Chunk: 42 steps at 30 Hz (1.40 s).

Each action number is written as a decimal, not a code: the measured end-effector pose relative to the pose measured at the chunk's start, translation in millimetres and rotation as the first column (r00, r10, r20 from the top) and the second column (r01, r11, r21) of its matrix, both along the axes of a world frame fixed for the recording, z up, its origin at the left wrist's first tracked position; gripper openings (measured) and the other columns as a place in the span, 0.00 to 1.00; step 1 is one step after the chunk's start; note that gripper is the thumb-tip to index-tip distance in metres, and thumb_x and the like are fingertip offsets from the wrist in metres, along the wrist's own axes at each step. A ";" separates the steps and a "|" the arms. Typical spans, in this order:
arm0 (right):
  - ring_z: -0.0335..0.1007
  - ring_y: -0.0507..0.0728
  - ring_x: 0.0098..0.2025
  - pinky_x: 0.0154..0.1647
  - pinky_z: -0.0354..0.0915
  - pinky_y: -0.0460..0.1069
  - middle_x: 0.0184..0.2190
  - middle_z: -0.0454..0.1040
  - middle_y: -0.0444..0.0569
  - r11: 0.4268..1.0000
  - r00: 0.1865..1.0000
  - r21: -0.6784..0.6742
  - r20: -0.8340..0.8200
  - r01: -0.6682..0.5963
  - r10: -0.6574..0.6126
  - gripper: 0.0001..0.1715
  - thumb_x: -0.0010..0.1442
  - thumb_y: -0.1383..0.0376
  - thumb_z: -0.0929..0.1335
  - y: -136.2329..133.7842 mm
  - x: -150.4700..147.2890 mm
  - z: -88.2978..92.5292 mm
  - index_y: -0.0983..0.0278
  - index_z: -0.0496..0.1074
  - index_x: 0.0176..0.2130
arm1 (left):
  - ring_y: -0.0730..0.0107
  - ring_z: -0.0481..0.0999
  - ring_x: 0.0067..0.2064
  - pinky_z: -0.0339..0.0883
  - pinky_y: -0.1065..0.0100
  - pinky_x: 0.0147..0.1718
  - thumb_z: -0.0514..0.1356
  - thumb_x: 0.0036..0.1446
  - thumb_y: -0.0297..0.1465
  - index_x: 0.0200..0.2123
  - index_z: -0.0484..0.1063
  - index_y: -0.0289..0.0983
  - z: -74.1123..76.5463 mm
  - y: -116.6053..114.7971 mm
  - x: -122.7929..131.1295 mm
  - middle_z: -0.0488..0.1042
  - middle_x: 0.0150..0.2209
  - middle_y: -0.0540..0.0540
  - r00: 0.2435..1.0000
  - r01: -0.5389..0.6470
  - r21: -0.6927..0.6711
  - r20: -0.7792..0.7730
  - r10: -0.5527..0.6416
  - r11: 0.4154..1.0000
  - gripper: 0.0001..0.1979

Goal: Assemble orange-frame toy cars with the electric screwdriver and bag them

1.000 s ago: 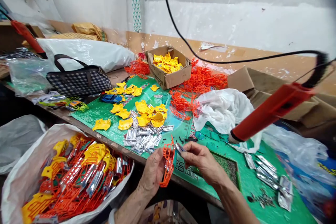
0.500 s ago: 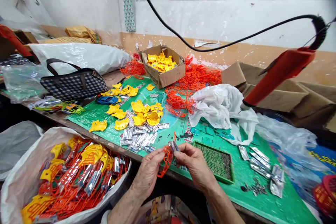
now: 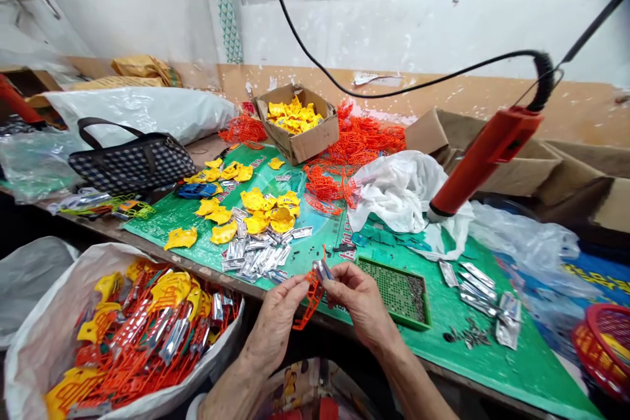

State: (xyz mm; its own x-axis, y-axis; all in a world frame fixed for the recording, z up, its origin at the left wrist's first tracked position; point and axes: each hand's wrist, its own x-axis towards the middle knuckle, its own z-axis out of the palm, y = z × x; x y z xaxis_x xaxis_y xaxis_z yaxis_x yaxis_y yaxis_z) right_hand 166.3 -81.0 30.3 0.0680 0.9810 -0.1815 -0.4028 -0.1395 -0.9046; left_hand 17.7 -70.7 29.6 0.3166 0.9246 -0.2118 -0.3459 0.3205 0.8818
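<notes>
My left hand (image 3: 276, 323) pinches an orange plastic lattice frame (image 3: 308, 300) at the near edge of the green mat (image 3: 344, 243). My right hand (image 3: 361, 298) grips a small shiny silver part (image 3: 322, 270) pressed against the top of that frame. Both hands are closed, thumbs facing each other. A heap of silver parts (image 3: 258, 256) and yellow plastic shells (image 3: 256, 213) lies on the mat just beyond my left hand. A green tray of tiny screws (image 3: 396, 285) sits right of my right hand.
A red electric screwdriver (image 3: 480, 161) hangs on a black cable at the right. A white bag (image 3: 29, 341) of assembled orange, yellow and silver pieces stands at lower left. Farther back are a cardboard box of yellow shells (image 3: 298, 118), orange frames (image 3: 364, 141), a checked handbag (image 3: 130, 161) and crumpled white plastic (image 3: 401, 187).
My hands with the orange frame and silver part have stayed together. The view has shifted, and the hanging red screwdriver has swung up and then leftward.
</notes>
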 end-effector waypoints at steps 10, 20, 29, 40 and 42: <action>0.59 0.47 0.23 0.23 0.58 0.44 0.23 0.69 0.41 0.997 0.998 -0.047 0.015 -0.057 0.058 0.16 0.43 0.58 0.78 -4.1 3.5 -5.2 0.65 0.74 0.26 | 0.63 0.77 0.40 0.66 0.64 0.46 0.65 0.54 0.35 0.36 0.80 0.33 1.2 6.2 -1.1 0.82 0.36 0.44 0.992 -0.064 -0.092 0.106 0.074 0.994 0.11; 0.63 0.47 0.20 0.24 0.61 0.44 0.20 0.70 0.40 0.988 0.996 -0.134 -0.058 -0.082 0.075 0.19 0.41 0.58 0.79 -4.7 -13.6 -8.0 0.65 0.73 0.27 | 0.69 0.76 0.38 0.68 0.70 0.43 0.69 0.49 0.32 0.35 0.80 0.33 -5.6 6.1 6.0 0.80 0.36 0.44 0.932 -0.195 -0.176 0.272 0.238 0.965 0.10; 0.66 0.48 0.21 0.25 0.64 0.44 0.20 0.74 0.43 0.984 0.996 -0.179 -0.085 -0.022 0.006 0.22 0.38 0.55 0.79 -6.1 -29.6 -7.7 0.66 0.72 0.27 | 0.72 0.76 0.32 0.70 0.73 0.33 0.71 0.46 0.29 0.33 0.79 0.33 -3.8 7.2 7.3 0.80 0.32 0.46 0.882 -0.205 -0.246 0.374 0.288 0.947 0.10; 0.67 0.48 0.22 0.27 0.65 0.45 0.20 0.73 0.42 0.995 0.999 -0.097 -0.026 0.037 -0.040 0.20 0.40 0.55 0.79 2.9 -24.2 -4.2 0.66 0.73 0.26 | 0.68 0.78 0.36 0.73 0.70 0.37 0.69 0.49 0.29 0.35 0.79 0.32 -3.6 8.9 -0.3 0.81 0.35 0.43 0.866 -0.226 -0.215 0.403 0.297 0.950 0.09; 0.67 0.49 0.22 0.27 0.65 0.45 0.20 0.73 0.42 0.995 0.999 -0.093 -0.015 0.033 -0.035 0.20 0.40 0.55 0.79 4.0 -24.9 -2.7 0.66 0.73 0.26 | 0.69 0.78 0.36 0.74 0.70 0.38 0.69 0.49 0.28 0.35 0.79 0.32 -2.9 9.6 -1.0 0.82 0.35 0.43 0.862 -0.230 -0.218 0.407 0.302 0.949 0.09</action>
